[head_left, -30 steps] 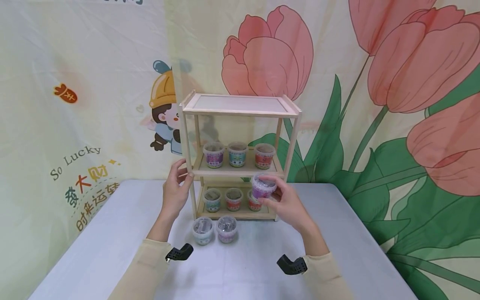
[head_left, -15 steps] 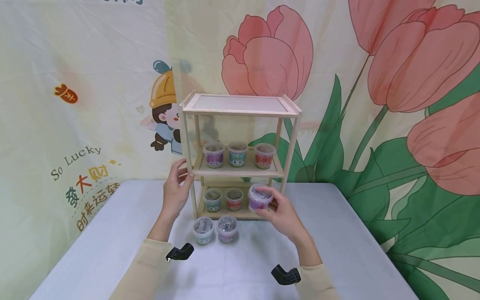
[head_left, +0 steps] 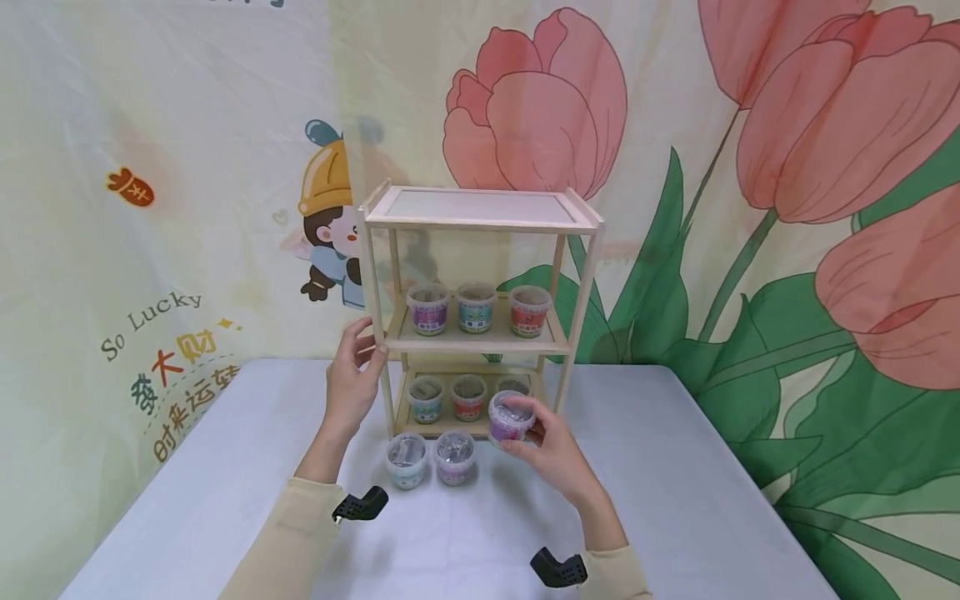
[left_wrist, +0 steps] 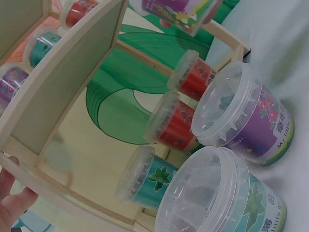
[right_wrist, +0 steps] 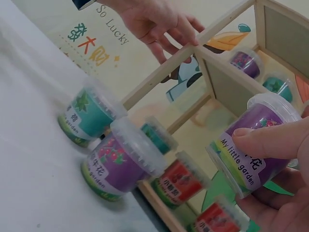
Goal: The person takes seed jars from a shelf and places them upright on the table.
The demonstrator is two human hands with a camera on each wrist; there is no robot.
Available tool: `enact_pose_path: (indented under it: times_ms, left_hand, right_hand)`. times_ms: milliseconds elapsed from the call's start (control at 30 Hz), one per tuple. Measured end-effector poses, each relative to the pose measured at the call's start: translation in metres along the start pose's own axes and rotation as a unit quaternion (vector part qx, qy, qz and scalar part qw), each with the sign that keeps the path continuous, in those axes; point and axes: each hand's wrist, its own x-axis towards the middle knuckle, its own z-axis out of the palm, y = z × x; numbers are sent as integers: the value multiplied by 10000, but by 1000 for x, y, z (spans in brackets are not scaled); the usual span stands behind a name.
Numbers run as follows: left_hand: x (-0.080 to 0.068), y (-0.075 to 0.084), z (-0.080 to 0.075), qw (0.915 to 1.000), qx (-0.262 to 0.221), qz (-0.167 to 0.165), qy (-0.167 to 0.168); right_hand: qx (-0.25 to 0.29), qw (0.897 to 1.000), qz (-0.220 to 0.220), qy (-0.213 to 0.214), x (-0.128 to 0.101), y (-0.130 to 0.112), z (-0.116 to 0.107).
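My right hand (head_left: 558,454) grips a small clear-lidded plastic cup (head_left: 507,425) with a purple label, in front of the lower shelf's right end. The right wrist view shows the thumb across the label of this purple cup (right_wrist: 253,150), which reads "My little garden". My left hand (head_left: 351,379) holds the left post of a small wooden shelf rack (head_left: 480,227) at the middle tier, thumb in front. On the table before the rack stand a teal-labelled cup (head_left: 407,468) and another purple-labelled cup (head_left: 453,467), side by side.
The middle tier carries a purple cup (head_left: 429,312), a teal cup (head_left: 476,312) and a red cup (head_left: 528,315). Below stand another teal cup (head_left: 426,404), a red cup (head_left: 468,402) and a second red cup (right_wrist: 219,215). A printed cloth (head_left: 225,167) hangs behind the white table (head_left: 675,500).
My right hand has brought the purple cup down and a little left, from near the middle tier to in front of the bottom tier's edge. The left hand stays on the rack.
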Motion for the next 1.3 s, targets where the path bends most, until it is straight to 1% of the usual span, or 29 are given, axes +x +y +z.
enact_pose_path:
  times_ms: [300,500,633,867,1067,1300]
  left_hand:
    - [-1,1,-1,10000,50,-30,-4]
    - [0,3,-1,10000,26,-59,29]
    - [1,5,1,10000,-38,-60,-36]
    - [-1,4,1,9999,30,-135,26]
    - [0,4,1,9999,-16,-104,17]
    - [0,5,1,10000,1,-85,27]
  right_hand:
    - [272,9995,138,-8,-1,20,9]
    - [410,9989,189,-148,0,31,11]
    - [414,9987,264,-123,0,37,13]
    - [375,9985,326,-232,0,44,19]
    - [188,9989,404,-149,-1,48,22]
    - [183,9987,474,-100,1,53,23]
